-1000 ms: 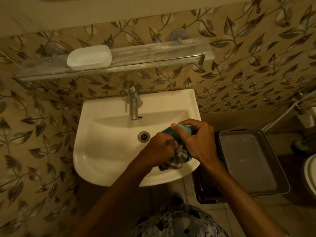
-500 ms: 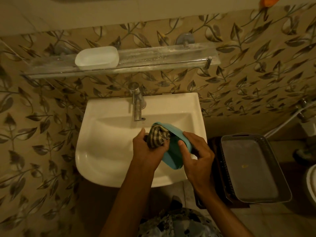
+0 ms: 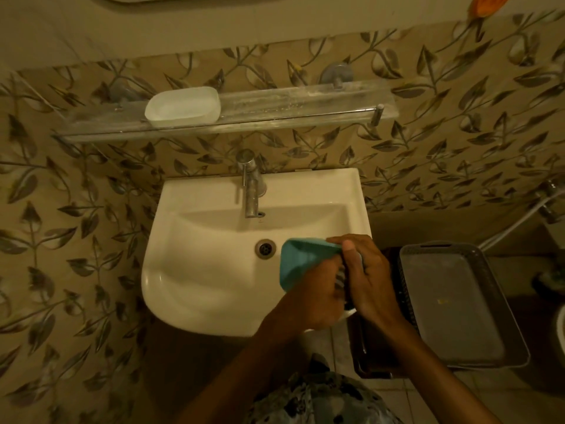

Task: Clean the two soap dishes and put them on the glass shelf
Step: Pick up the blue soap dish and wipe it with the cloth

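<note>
Since half a second ago, the teal soap dish (image 3: 301,258) is turning so that its smooth face is pointing left toward the drain (image 3: 265,248), and the checked cloth (image 3: 341,275) is sinking from the dish's top into the gap between the hands, where only a strip is showing. The right hand (image 3: 368,280) is gripping the dish's right end, thumb and fingertips curling over its upper rim. The left hand (image 3: 312,292) is bunching round the cloth and pressing it against the dish. Both are working over the right front part of the white washbasin (image 3: 208,270), below the tap (image 3: 252,191). The white soap dish (image 3: 182,107) is sitting on the left part of the glass shelf (image 3: 290,114). A grey plastic basket (image 3: 452,301) is standing just right of the basin.
</note>
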